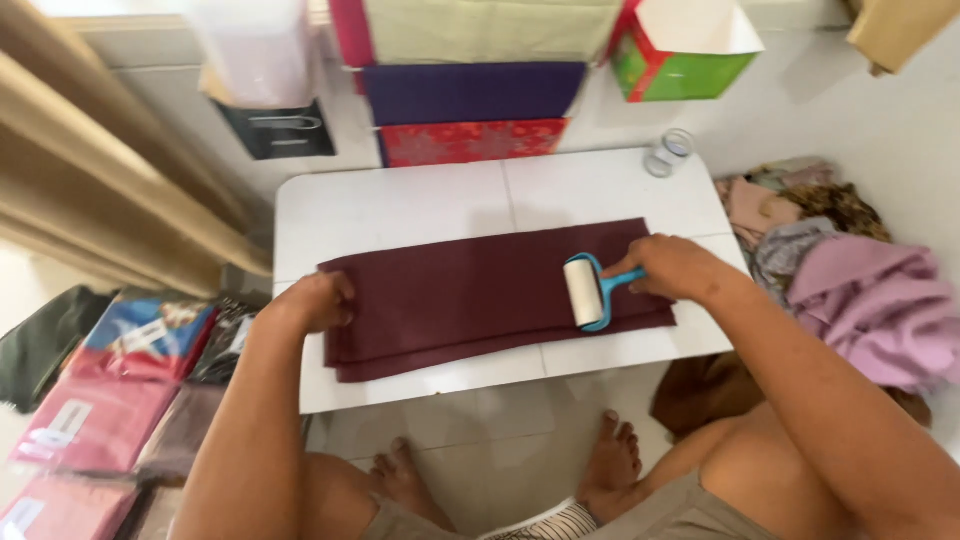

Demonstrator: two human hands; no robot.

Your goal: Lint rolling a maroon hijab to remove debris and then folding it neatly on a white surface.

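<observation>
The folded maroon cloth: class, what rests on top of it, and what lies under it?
On the maroon cloth rest a lint roller, gripped by the right hand, and the left hand. Under it is the white table; the covered tabletop cannot be seen.

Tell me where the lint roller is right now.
In the head view, the lint roller lies on the right part of the folded maroon cloth on the white table, its blue handle held by the right hand.

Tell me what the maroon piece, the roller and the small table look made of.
Maroon cloth: folded woven fabric, matte, soft layered edges. Lint roller: blue glossy plastic frame, white drum, probably sticky paper. Table: smooth white top, likely plastic or laminate; unclear.
</observation>
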